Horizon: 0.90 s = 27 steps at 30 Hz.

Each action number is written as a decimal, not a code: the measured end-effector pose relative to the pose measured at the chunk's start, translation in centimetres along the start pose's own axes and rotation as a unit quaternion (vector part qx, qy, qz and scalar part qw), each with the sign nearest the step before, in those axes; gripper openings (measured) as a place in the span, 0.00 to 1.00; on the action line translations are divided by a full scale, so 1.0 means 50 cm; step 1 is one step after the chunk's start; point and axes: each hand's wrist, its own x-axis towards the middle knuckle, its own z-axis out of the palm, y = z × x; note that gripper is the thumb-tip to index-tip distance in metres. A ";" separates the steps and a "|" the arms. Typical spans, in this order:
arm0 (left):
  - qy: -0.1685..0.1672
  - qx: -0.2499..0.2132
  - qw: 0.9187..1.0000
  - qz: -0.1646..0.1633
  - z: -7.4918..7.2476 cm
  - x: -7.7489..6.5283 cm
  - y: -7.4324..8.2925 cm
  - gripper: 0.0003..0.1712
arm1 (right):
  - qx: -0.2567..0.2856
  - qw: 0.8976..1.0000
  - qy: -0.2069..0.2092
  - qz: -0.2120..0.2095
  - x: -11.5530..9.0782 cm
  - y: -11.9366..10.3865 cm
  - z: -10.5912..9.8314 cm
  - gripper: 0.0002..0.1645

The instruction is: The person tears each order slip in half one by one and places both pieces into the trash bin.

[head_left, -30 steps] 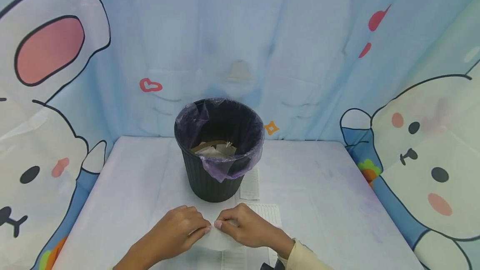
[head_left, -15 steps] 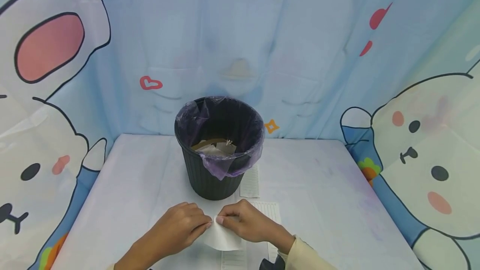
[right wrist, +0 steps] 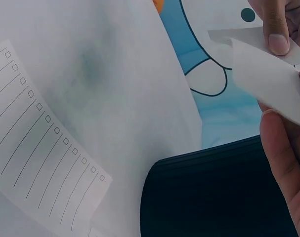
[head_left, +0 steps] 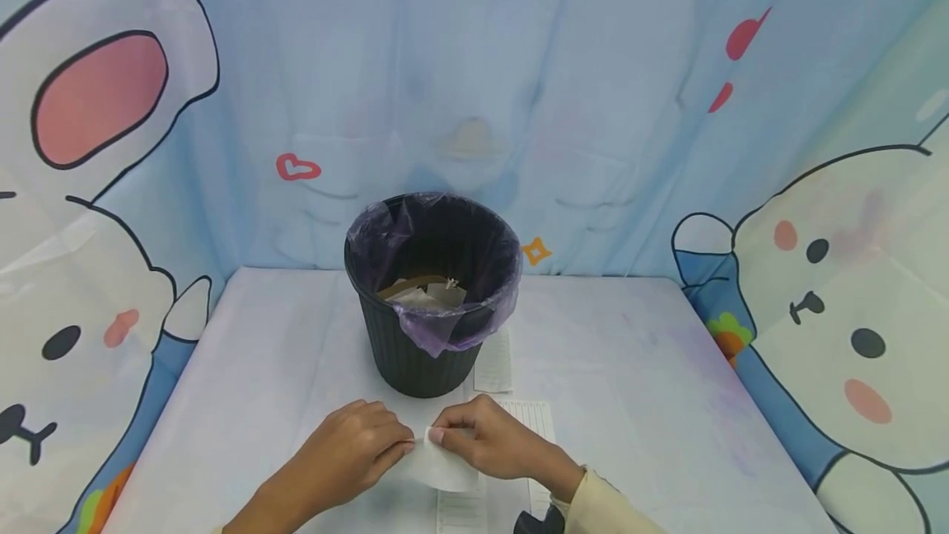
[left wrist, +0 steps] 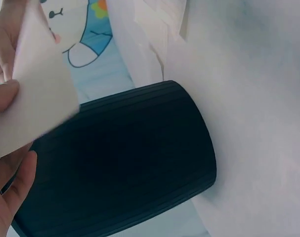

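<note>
A blank white sheet of paper (head_left: 446, 473) is held up between both hands in front of the bin. My left hand (head_left: 359, 445) pinches its left side between thumb and fingers. On the other side, the thumb and index finger of my right hand (head_left: 491, 437) pinch it close to the left fingertips. The sheet (right wrist: 268, 74) is bent up in the right wrist view, with a narrower flap under the left thumb; whether it is torn there, I cannot tell. In the left wrist view the paper (left wrist: 46, 94) covers part of the fingers.
A black ribbed bin (head_left: 423, 365) with a purple liner (head_left: 445, 328) stands just beyond the hands, with paper and cardboard scraps (head_left: 424, 297) inside. Lined paper strips (head_left: 493, 363) lie beside and in front of it on the white table (head_left: 630, 402). A cartoon curtain (head_left: 608, 105) hangs behind.
The sheet has been raised and tilted, its lower edge now showing more clearly. My left fingertips have shifted slightly left, away from the right ones. Both hands keep their pinch.
</note>
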 end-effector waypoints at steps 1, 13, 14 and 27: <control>0.000 0.002 1.000 -0.001 0.000 -0.001 0.000 0.04 | 0.001 1.000 0.000 0.001 0.000 0.000 0.001 0.12; 0.029 0.027 0.999 0.017 0.004 -0.002 0.004 0.08 | -0.022 1.000 0.009 -0.001 -0.004 0.004 -0.005 0.12; 0.032 0.030 0.999 0.018 0.004 -0.002 0.005 0.08 | -0.025 1.000 0.011 -0.002 -0.005 0.005 -0.007 0.12; 0.032 0.033 0.999 -0.011 0.006 -0.004 0.007 0.07 | -0.016 1.000 0.009 -0.006 -0.005 0.004 -0.010 0.12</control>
